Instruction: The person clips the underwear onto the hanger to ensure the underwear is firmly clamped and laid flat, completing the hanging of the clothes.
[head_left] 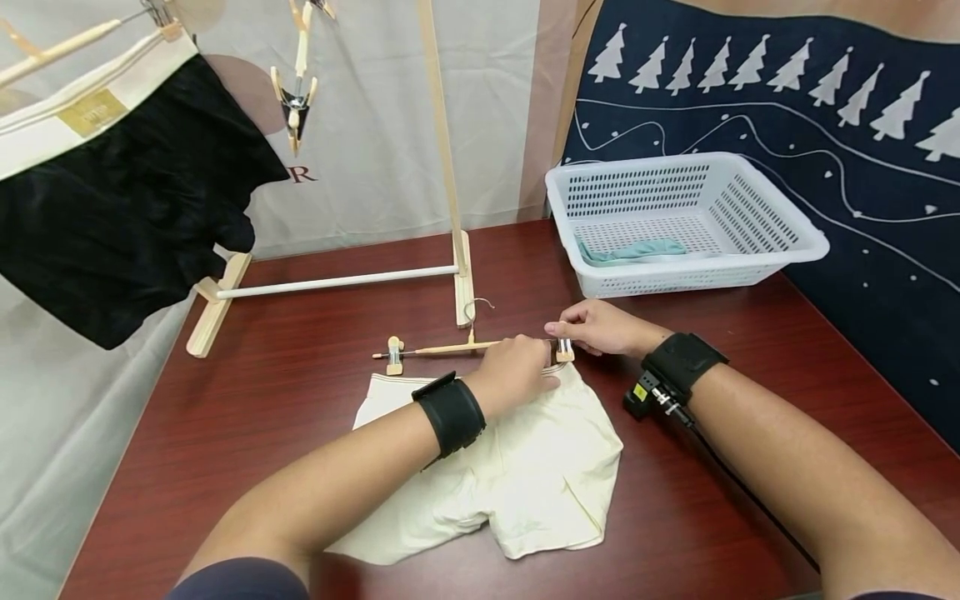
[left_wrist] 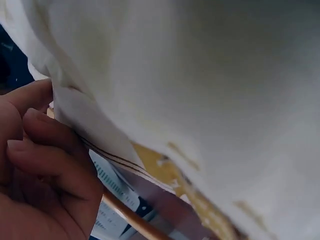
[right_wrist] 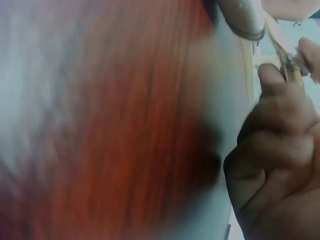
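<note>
Cream shorts (head_left: 517,467) lie flat on the dark red table (head_left: 300,392). A wooden clip hanger (head_left: 450,347) lies along their waistband. My left hand (head_left: 517,371) grips the waistband's right corner; the left wrist view shows curled fingers (left_wrist: 45,155) on the striped waistband (left_wrist: 100,145). My right hand (head_left: 596,327) pinches the hanger's right clip (head_left: 564,350); in the right wrist view its fingers (right_wrist: 280,135) are curled on that clip (right_wrist: 287,65). The hanger's left clip (head_left: 393,354) lies free.
A white perforated basket (head_left: 750,246) at the back right holds a teal cloth (head_left: 633,250). A wooden drying rack (head_left: 450,167) stands behind, with black shorts (head_left: 112,217) hung at the left and an empty clip hanger (head_left: 296,100) beside them.
</note>
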